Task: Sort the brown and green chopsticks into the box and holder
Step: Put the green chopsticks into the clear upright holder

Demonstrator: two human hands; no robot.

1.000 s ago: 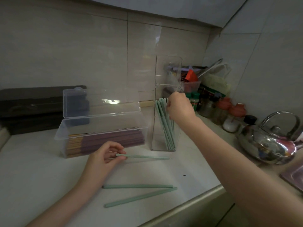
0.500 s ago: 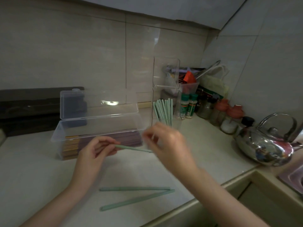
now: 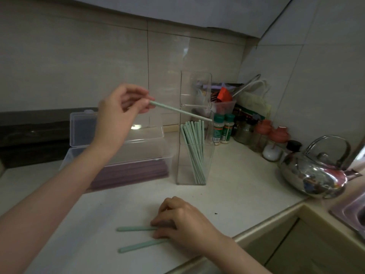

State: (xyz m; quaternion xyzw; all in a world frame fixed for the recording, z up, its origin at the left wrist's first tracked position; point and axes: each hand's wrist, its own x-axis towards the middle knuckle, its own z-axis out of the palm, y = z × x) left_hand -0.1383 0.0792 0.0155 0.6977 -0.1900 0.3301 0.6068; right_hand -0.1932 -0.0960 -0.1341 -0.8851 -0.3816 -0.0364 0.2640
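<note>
The left hand (image 3: 120,111) is raised above the box, thumb and fingertips closed in a narrow pinch on the thick end of a green chopstick (image 3: 181,112); the stick runs out to the right and slightly down, its thin tip in the air just above the tops of the green chopsticks in the holder (image 3: 194,147), touching none of them. The right hand (image 3: 183,220) lies low on the counter (image 3: 237,184), fingers curled over the right ends of two loose green chopsticks; its fingertips touch the upper one (image 3: 136,228) and the thumb lies by the lower one (image 3: 142,246); whether it has actually gripped either cannot be told, since the hand covers their ends. The clear holder (image 3: 180,171) stands upright between the box and the kettle, its sticks leaning to the right inside it; a second clear piece rises behind it. The clear box (image 3: 138,153) sits to the left with its lid (image 3: 83,127) tipped back against the wall; the brown chopsticks (image 3: 138,173) lie lengthwise inside; the left forearm crosses in front of the box. Along the right wall stand spice bottles (image 3: 223,127), red-capped jars (image 3: 265,130) and a shiny kettle (image 3: 314,175); a sink edge (image 3: 351,210) shows at the far right.
</note>
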